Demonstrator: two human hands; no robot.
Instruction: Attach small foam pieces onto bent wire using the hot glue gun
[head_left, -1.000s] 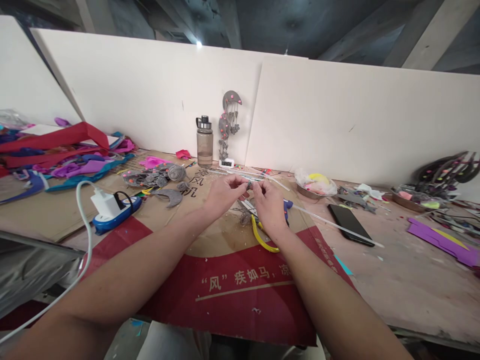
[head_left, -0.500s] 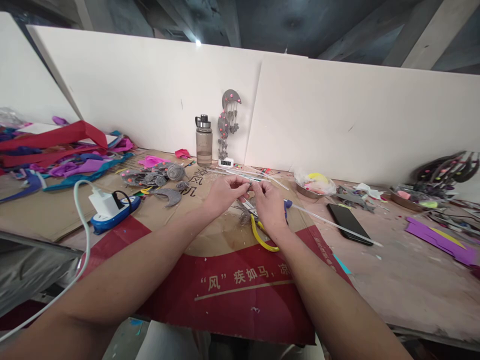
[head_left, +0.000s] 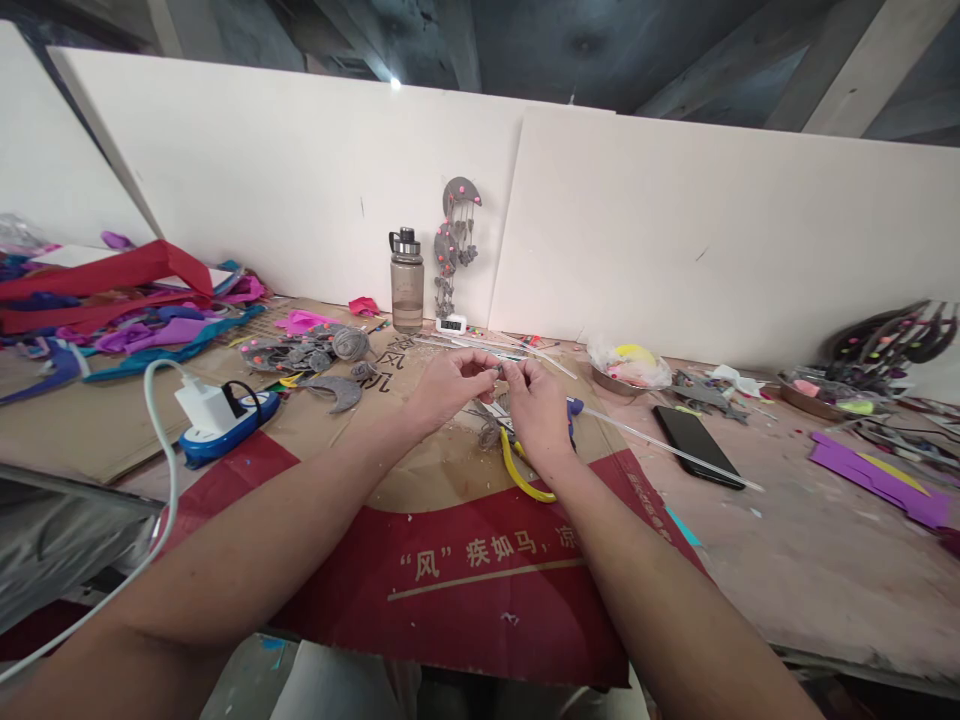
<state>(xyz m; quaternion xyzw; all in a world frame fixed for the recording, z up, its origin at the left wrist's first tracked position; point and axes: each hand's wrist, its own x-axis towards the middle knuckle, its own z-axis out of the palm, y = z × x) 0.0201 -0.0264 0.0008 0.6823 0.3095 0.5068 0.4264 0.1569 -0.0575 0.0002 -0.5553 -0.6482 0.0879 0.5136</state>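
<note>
Grey felt crescent off to the left in the head view, but the action's in the middle: left hand and right hand meet above the cardboard, fingertips pinching one tiny greyish piece between them (too small to make out properly). Yellow-handled scissors sit partly under the right hand, grey yarn just beside. Looks like a fiddly two-handed fingertip step to me. Next move, I'd say, calls for one hand pinching steady while the other adjusts.
</note>
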